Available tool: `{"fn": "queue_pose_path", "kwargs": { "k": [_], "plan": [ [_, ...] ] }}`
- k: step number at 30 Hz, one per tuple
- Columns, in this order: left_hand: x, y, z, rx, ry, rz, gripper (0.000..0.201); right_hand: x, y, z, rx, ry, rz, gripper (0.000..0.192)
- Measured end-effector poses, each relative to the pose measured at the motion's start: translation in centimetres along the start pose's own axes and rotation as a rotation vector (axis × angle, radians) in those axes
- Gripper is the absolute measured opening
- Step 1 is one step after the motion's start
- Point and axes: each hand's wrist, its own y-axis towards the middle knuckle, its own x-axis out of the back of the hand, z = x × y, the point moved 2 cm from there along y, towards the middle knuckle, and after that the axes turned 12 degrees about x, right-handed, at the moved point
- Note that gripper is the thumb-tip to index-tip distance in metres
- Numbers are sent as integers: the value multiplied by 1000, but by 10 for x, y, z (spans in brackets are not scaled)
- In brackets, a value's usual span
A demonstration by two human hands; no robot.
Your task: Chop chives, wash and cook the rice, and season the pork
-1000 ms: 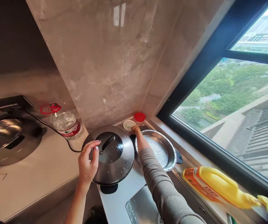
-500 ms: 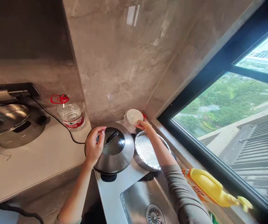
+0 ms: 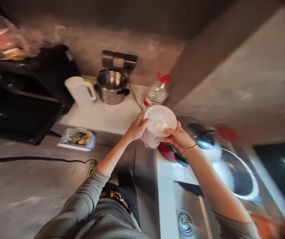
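Note:
Both hands hold a white bowl in thin clear plastic wrapping, above the counter's corner. My left hand grips its left side, thumb on the face of the bowl. On the lower right, my right hand is closed round the rim, with a thin bracelet at the wrist. Whether it is one bowl or a stack cannot be told. Just behind the bowl stands a large clear water bottle with a red handle. The lidded pan beside my right hand is partly hidden and blurred.
A steel pot and a white jug stand on the left counter. Below its edge hangs an open scrap bin. At the right are the sink and a blurred round strainer. A black cable crosses at left.
The white bowl has come off the back corner by the window and is now in both hands. My left hand has left the pan lid. The view has swung left.

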Motion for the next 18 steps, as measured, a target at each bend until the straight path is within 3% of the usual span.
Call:
{"fn": "queue_pose_path", "kwargs": {
  "k": [3, 5, 8, 9, 11, 13, 16, 18],
  "plan": [
    [119, -34, 73, 143, 66, -195, 32, -114, 4, -83, -93, -9, 194, 72],
    [195, -55, 122, 245, 87, -289, 36, -184, 7, -138, -138, 22, 313, 67],
    [291, -79, 183, 402, 56, -309, 44, -272, 11, -211, -287, 217, 377, 41],
    [316, -85, 199, 453, 44, -299, 47, -296, 10, -233, -361, 300, 366, 42],
    [356, -94, 223, 517, 40, -300, 51, -339, 6, -273, -486, 438, 337, 54],
    [384, -99, 240, 548, 58, -297, 55, -373, 1, -307, -528, 509, 307, 54],
    [408, -101, 260, 551, 97, -255, 59, -406, 1, -344, -495, 469, 184, 29],
    [420, -101, 271, 523, 138, -244, 58, -415, 10, -356, -457, 385, 16, 15]
  ]
}}
